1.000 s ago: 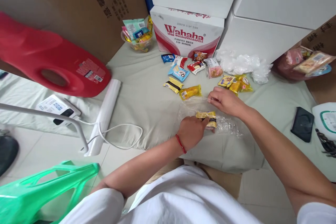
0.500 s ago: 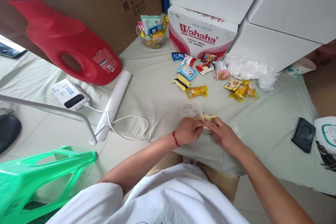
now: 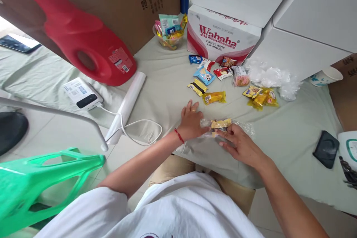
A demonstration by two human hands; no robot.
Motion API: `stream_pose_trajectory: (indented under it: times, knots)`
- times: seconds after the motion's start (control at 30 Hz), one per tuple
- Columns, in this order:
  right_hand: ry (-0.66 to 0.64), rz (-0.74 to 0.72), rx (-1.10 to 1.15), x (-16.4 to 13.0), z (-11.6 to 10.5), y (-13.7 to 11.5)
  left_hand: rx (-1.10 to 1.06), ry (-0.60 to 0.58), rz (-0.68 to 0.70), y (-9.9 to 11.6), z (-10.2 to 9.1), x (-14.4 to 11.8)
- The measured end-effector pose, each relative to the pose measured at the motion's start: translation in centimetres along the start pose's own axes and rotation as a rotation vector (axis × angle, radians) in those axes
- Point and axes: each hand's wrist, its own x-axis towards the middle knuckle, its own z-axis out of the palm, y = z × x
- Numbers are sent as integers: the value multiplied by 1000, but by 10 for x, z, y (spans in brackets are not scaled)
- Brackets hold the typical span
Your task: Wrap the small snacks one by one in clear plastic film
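A pale green cloth covers the counter, and on it near the front edge lies a clear bag with a yellow snack packet inside. Toward the back edge stand a Wahaha box and a cup of snacks, with loose snack packets and crumpled clear plastic spread before the box. At the left side lie a red jug, a white roll and a white power bank with its cable; near the right edge lies a black phone.
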Motion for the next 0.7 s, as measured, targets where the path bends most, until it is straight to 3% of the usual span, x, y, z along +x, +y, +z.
stream_pose_trajectory:
  times: [0.1,0.27,0.33,0.4,0.53,0.6,0.67,0.7]
  knots:
    - [7,15,24,1,0,0,-99,-68,2,-1,-11,-17]
    - [-8,12,-5,10,3,-5,-840,-198,-144,20,-16,-18]
    - [-8,15,-18,10,4,-9,-946,-223,-151,35,-7,-13]
    - [1,10,7,7,1,-11,-821,-178,-76,48,5,-8]
    - [37,30,231,-6,-11,-1,-295,-30,101,58,22,-7]
    - [249,217,212,-8,-16,13,-130,-11,106,60,25,-8]
    - [471,455,40,-6,-18,31,-57,4,107,62,25,-7]
    - [500,546,-44,-4,-17,40,-43,20,100,62,25,-6]
